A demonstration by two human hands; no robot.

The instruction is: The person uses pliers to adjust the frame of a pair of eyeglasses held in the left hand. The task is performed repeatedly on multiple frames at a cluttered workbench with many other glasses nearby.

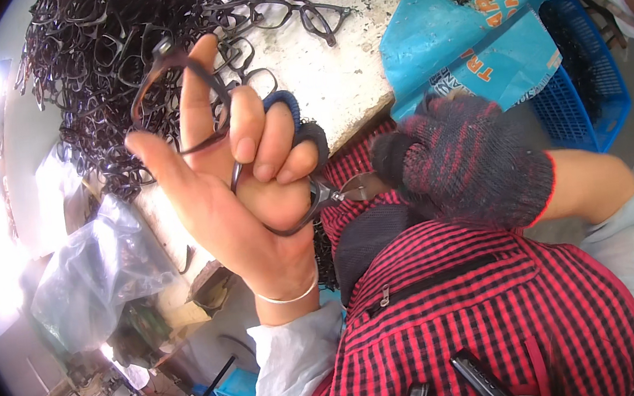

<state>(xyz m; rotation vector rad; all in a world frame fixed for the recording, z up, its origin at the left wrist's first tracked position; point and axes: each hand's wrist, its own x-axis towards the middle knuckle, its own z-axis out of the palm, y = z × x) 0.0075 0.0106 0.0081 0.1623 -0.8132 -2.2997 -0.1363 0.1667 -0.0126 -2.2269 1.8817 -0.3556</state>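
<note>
One dark eyeglass frame [209, 142] hangs in the curled left grip [212, 179], the gloved right grip's [478, 158] closure I can't tell, and uneven pulling could snap it!

A heap of eyeglass frames [89, 52] lies on the table [353, 71] at upper left, behind the left hand [213, 191], with a plastic sheet [424, 34] at upper right and a basket [562, 119] beside it.
</note>
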